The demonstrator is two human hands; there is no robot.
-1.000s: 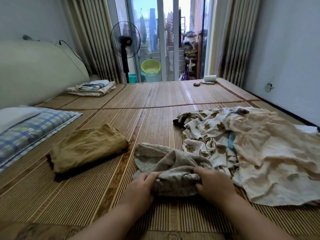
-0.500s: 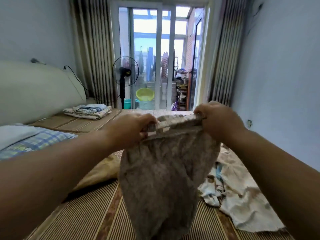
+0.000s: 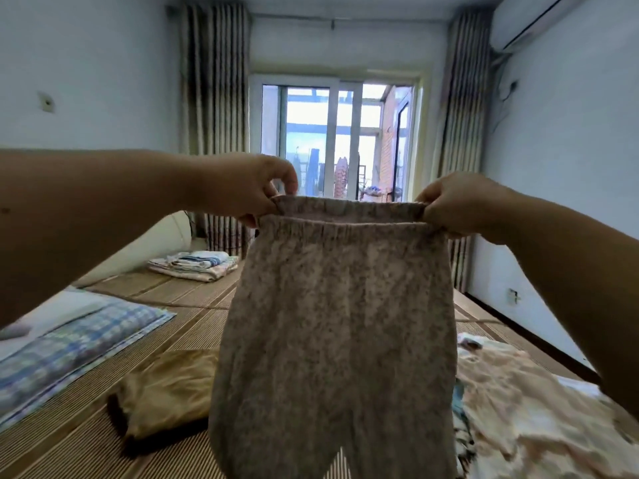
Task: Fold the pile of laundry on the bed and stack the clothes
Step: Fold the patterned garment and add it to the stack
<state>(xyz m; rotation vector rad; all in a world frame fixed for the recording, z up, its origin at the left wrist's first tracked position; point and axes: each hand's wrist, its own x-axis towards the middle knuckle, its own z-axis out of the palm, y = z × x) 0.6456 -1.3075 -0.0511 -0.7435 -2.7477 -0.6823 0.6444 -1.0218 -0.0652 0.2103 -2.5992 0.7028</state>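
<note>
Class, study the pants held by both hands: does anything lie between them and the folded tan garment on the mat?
Nothing visible does. The pants hang from the left hand and right hand beside the folded tan garment; the unfolded pile lies on the other side. The mat behind the pants is hidden.

- The trousers (image 3: 332, 323) are grey-beige, mottled all over with fine darker speckles; the inside of the waistband is a paler pinkish beige.
- The folded garment (image 3: 166, 392) is plain mustard-brown.
- The laundry pile (image 3: 518, 409) is cream and pale peach, with a little light blue at its left edge.
- The pillow (image 3: 79, 344) has a blue-and-white check.
- The bed mat (image 3: 193, 326) is brown with fine stripes.
- The curtains (image 3: 214, 98) have beige and brown vertical stripes.
</note>
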